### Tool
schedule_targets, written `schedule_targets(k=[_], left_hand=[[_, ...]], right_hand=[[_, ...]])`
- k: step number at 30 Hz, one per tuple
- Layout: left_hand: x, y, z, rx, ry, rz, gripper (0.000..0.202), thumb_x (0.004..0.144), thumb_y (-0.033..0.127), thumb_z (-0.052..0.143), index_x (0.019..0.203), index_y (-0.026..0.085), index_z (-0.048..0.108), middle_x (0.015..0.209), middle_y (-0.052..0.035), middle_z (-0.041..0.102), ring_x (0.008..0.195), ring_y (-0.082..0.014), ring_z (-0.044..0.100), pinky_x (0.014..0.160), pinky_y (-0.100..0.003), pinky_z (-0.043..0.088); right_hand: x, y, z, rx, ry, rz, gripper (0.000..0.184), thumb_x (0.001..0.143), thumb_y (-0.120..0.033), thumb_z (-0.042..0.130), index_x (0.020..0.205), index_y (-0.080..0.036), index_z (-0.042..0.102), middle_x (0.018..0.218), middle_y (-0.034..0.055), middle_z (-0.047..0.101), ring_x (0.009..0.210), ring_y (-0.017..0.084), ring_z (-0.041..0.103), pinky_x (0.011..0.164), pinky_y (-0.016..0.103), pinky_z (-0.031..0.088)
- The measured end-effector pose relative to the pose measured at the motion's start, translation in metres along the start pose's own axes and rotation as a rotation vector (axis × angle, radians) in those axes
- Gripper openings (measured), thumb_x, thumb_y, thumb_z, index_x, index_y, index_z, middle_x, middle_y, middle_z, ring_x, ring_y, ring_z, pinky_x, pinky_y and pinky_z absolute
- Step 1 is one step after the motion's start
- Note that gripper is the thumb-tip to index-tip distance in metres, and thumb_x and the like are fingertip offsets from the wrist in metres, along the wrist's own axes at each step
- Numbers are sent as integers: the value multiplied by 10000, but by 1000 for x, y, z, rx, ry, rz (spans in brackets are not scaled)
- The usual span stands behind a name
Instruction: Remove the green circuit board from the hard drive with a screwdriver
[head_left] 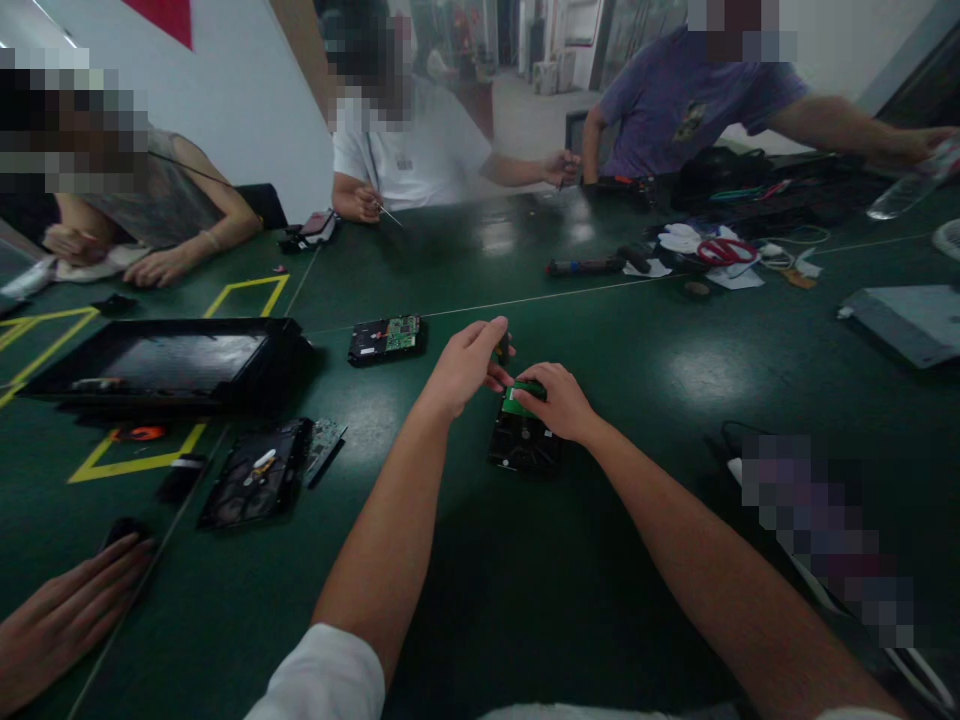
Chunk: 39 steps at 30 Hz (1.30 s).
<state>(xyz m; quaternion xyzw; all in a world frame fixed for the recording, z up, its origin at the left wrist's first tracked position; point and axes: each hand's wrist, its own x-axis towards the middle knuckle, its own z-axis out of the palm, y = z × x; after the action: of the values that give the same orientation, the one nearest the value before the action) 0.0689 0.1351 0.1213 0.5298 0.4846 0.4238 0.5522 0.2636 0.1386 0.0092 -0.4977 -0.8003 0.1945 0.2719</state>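
Note:
A black hard drive [523,443] with a green circuit board lies on the dark green table [600,560] in front of me. My right hand [556,400] rests on the drive's far end, its fingers curled down over the green board. Just left of it, my left hand [471,362] is closed around a small dark tool, probably a screwdriver [502,347], whose tip points down at the drive. The two hands touch at the fingertips.
A second drive [386,338] lies farther back, an opened drive [259,483] at the left, beside a black tray [161,362]. Three other people sit across the table. Another person's hand [64,615] rests at bottom left. Tools and cables [724,250] clutter the far right.

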Motion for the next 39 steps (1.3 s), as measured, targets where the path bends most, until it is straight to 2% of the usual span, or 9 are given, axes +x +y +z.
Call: schedule_targets(k=[8,12,18,24,28,34,39], left_hand=[[-2,1,5,-103,10,-32,273,1006,468,611,996,200,562,981,-58,706,558,-120,695,472,-225,524],[0,1,2,-123,14,-27,246,971,426,629,938,185,591,930,-49,676,593,-136,710,503,-235,551],[-1,4,-4,-80,29,-25,265,939,401,595,909,149,669,824,-50,664,561,-140,685,475,-227,517],[-3,6,-1,-118,23,-35,223,928,386,609,1006,177,621,957,-70,738,509,-129,680,445,-230,512],[-1,3,1,-172,1,-39,224,951,395,608,1032,190,567,974,-82,758,576,-153,727,496,-239,556],[2,-2,-1,-220,-5,-43,229,985,390,575,1009,164,602,964,-98,750,646,-169,748,593,-275,605],[1,1,0,-167,-24,-45,333,994,496,619,943,167,629,936,-86,733,627,-135,711,583,-244,580]], right_hand=[[-1,0,1,15,1,0,221,998,-437,669,1141,-275,717,1235,69,717,1189,304,618,987,487,481],[-1,2,1,9,6,-15,235,998,-435,672,1159,-268,713,1229,73,720,1182,302,624,989,488,482],[-1,2,1,7,-2,-12,220,1004,-433,667,1151,-278,716,1228,66,723,1176,295,627,985,487,485],[-1,4,3,14,7,-8,229,997,-434,673,1158,-277,713,1227,67,722,1172,298,626,986,497,491],[-1,5,5,13,19,-15,225,989,-428,680,1157,-280,702,1236,67,721,1182,305,628,995,504,487],[-1,5,4,4,15,-29,229,995,-425,670,1170,-280,703,1236,68,719,1181,302,629,996,504,483],[-1,4,3,6,13,-25,231,1002,-426,660,1175,-280,708,1233,64,720,1170,292,630,995,497,479]])
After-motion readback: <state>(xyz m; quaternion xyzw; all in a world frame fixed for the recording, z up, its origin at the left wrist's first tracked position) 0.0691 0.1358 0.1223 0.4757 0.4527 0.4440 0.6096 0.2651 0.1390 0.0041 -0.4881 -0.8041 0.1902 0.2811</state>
